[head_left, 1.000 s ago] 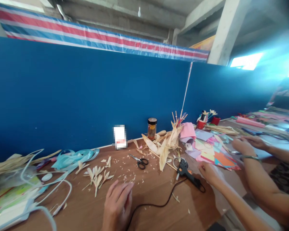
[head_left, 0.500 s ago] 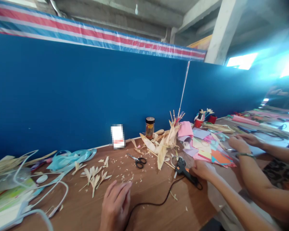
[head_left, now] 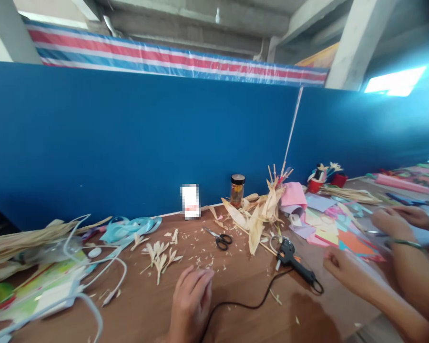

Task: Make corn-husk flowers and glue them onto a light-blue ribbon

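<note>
My left hand [head_left: 193,300] rests on the brown table, fingers loosely bent and holding nothing I can see. Ahead of it lie a small bunch of pale corn-husk flowers [head_left: 159,259] and black-handled scissors [head_left: 222,241]. A black hot glue gun [head_left: 296,264] is lying on its side, its cord running toward my left hand. To the right of the glue gun's handle and apart from it, my right hand [head_left: 338,267] is curled, with nothing showing in its fingers. Beyond the glue gun stands a corn-husk bundle with thin sticks [head_left: 270,205].
Cut husk scraps litter the table. At left are white cables [head_left: 119,264] and a light-blue ribbon [head_left: 130,229]. A lidded jar [head_left: 237,191] stands against the blue partition [head_left: 146,133]. Coloured paper [head_left: 359,243] lies at right, beside another person's hands [head_left: 395,224].
My right hand has moved right, away from the glue gun's handle, leaving the gun on the table. My left hand stays by the cord. The view has turned slightly left.
</note>
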### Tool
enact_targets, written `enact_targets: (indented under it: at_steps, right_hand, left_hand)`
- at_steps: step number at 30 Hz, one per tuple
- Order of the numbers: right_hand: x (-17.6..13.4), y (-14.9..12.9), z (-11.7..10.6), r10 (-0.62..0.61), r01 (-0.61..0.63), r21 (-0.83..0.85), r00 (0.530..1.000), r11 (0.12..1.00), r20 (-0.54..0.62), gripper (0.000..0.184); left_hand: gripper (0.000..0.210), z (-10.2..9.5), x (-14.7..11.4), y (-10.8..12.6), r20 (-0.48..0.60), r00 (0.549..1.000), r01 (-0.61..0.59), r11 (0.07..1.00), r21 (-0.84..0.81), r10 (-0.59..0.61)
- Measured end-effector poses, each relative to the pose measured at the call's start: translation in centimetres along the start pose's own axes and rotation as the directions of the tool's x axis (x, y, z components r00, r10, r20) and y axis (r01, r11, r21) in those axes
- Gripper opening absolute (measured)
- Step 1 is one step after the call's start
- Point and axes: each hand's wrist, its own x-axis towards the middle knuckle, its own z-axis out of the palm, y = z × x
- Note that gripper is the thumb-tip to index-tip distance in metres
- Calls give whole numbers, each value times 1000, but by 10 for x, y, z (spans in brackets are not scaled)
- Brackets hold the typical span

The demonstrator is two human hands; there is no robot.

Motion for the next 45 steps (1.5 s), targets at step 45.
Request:
enact_targets:
  at_steps: [45]
  right_hand:
    - [-79, -206, 101, -544, 196, 582, 663, 789, 514, 9]
  left_hand:
    - [30, -23, 27, -27, 430, 314, 528, -222, -820, -846]
